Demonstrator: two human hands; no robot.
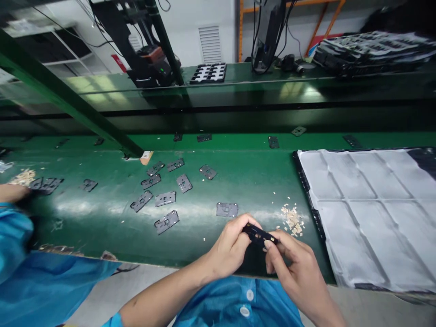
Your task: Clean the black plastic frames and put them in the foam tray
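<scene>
Between my two hands, above the front edge of the green bench, is a small black plastic frame [258,235] with cut-outs. My left hand [231,245] is closed on its left end. My right hand [294,261] pinches its right end, thumb and fingertips near a small pale spot on the part. Just beyond my left hand lies a similar dark plate [227,209]. A loose pile of tiny beige pieces [293,219] lies on the bench to the right of my hands.
Several dark plates [165,198] lie scattered left of centre. A large black tray with a pale lining [361,218] stands at right. A green post [78,104] slants down to the bench. At far left, a co-worker's hand [13,193] is beside another beige pile [24,177].
</scene>
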